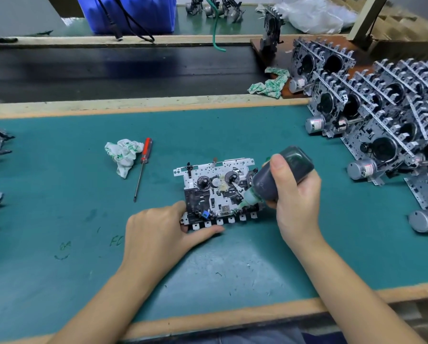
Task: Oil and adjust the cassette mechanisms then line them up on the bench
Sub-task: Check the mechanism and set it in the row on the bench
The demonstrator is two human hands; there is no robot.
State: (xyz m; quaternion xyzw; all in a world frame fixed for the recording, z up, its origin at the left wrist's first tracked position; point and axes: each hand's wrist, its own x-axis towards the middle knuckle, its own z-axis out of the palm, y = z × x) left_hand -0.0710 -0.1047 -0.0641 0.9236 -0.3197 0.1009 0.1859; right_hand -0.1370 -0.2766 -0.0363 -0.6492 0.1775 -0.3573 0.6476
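Cassette mechanism (216,194) lain flat at frame centre, long axis left-right | its lower-left corner is pinched by the left hand (158,229) | oil bottle (277,177) is gripped by the right hand (294,194), nozzle tilted down-left onto the lower-right edge.

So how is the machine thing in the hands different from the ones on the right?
The held mechanism lies flat on the green mat, alone, gripped by the left hand while the right hand tips an oil bottle onto it. The stacked mechanisms stand on edge, crowded together, untouched. Both are metal-framed.
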